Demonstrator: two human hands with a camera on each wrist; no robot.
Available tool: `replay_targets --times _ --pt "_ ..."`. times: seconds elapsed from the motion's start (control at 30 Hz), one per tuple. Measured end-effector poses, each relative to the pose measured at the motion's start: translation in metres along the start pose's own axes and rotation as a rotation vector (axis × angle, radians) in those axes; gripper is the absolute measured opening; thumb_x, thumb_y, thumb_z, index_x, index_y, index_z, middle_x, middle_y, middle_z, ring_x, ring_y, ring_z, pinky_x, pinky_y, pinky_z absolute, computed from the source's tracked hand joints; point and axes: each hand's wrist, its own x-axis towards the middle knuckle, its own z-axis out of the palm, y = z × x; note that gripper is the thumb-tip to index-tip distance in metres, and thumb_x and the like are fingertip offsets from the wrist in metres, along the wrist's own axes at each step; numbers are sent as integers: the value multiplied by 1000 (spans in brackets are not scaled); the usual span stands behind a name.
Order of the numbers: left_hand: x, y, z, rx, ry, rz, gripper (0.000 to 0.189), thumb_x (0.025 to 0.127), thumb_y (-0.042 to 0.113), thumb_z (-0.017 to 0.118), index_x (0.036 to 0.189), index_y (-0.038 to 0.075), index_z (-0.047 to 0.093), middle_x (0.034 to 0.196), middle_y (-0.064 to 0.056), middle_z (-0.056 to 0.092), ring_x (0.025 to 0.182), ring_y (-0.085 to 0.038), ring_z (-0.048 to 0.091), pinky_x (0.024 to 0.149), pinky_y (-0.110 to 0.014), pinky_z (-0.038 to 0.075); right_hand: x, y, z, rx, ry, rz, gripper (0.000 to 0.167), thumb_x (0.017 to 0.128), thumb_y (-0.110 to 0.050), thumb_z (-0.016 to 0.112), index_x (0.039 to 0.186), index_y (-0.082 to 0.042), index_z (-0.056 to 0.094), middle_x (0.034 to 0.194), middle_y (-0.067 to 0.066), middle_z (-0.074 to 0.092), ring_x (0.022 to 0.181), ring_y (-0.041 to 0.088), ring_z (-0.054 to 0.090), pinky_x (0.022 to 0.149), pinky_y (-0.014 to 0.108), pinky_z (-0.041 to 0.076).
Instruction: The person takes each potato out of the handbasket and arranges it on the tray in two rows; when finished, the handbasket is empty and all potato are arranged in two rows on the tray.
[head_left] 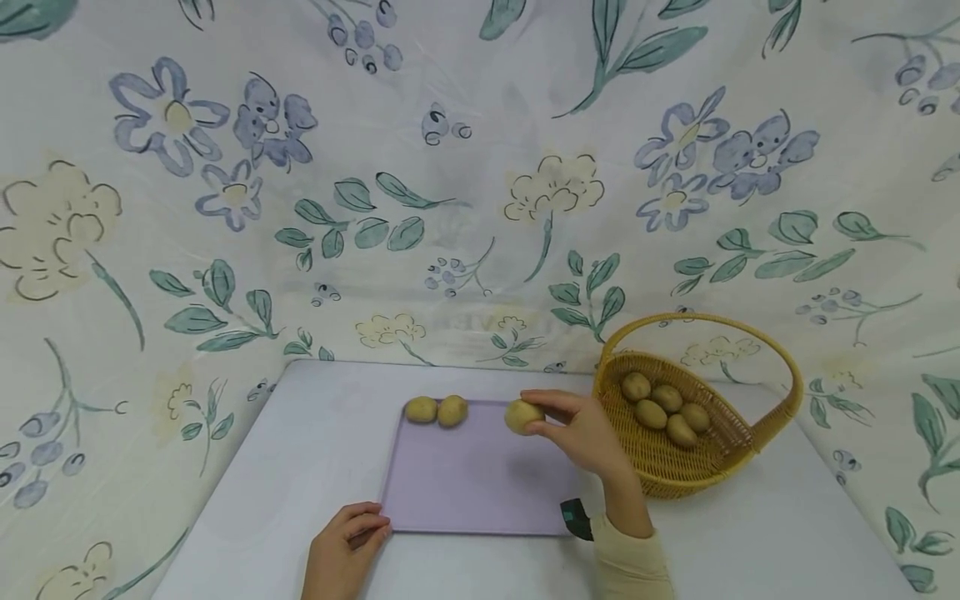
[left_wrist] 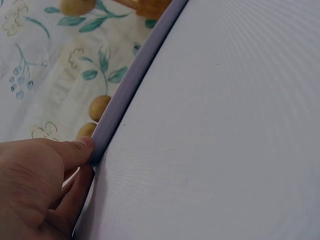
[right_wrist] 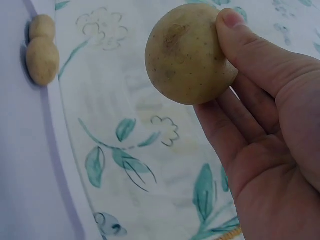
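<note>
My right hand grips a potato between thumb and fingertips, held up over the far right part of a lilac tray. In the right wrist view the potato's brown-spotted end faces the camera. Two more potatoes, one on the left and one beside it, lie side by side at the tray's far left corner. At the near left corner, my left hand pinches the tray's edge, the thumb on the rim and fingers below it.
A yellow wicker basket with a tall handle stands right of the tray, tilted, with several potatoes inside. The white table ends at a floral cloth behind. A dark band sits by the right wrist.
</note>
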Motion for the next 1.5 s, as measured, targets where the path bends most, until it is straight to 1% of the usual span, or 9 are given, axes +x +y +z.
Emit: replay_targets --times 0.27,0.4,0.5,0.6,0.73,1.0,1.17,1.3,1.5 --pt "0 0 -1 4 1 -21 22 74 -7 84 79 13 79 102 -1 73 88 8 66 74 -8 60 12 7 23 23 -4 48 43 83 -9 83 124 -4 72 131 13 71 122 27 67 104 26 57" --pt "1 2 -2 8 -8 -30 21 75 -6 84 79 14 79 103 -1 73 89 7 66 74 -8 60 18 10 33 31 16 70 43 81 -7 84 123 -3 73 129 13 71 122 31 66 104 27 57" --pt "1 2 -3 8 -9 -34 22 75 -6 85 79 14 79 103 -1 73 90 7 66 74 -8 60 22 15 42 22 18 90 44 81 -5 83 123 0 72 129 14 71 123 30 66 104 26 57" --pt "1 1 -2 2 0 -17 23 74 -7 85 79 14 79 103 -1 74 90 7 66 74 -8 60 26 21 51 38 33 119 44 82 -5 83 124 -1 72 128 13 72 123 28 66 105 26 56" --pt "0 -1 1 -12 6 11 23 74 -6 86 80 15 79 103 -2 74 91 6 66 73 -7 59 31 28 63 63 83 142 43 81 -5 83 122 -3 73 125 12 73 121 27 68 105 29 57" --pt "0 0 4 -28 -13 -3 23 75 -6 85 80 15 79 103 -1 73 92 4 67 75 -9 60 35 48 80 -10 161 180 41 81 -8 84 120 -3 74 122 14 74 120 30 68 103 31 58" --pt "1 1 3 -5 -15 -23 24 74 -7 85 79 15 78 103 1 73 92 1 68 76 -10 61 38 54 86 -51 166 199 40 82 -9 83 120 -1 73 122 17 74 119 32 68 103 33 59" --pt "1 2 1 6 -23 -14 22 75 -7 85 80 14 79 104 -1 73 92 -1 69 76 -11 61 41 57 89 -104 190 255 39 83 -10 84 120 -3 74 121 15 74 118 31 69 102 37 60" --pt "0 4 -2 1 -20 -18 22 75 -7 85 80 14 79 104 -1 73 92 1 68 76 -10 61 46 66 94 -194 237 333 36 83 -12 84 118 -7 75 121 12 75 116 29 70 100 43 61"
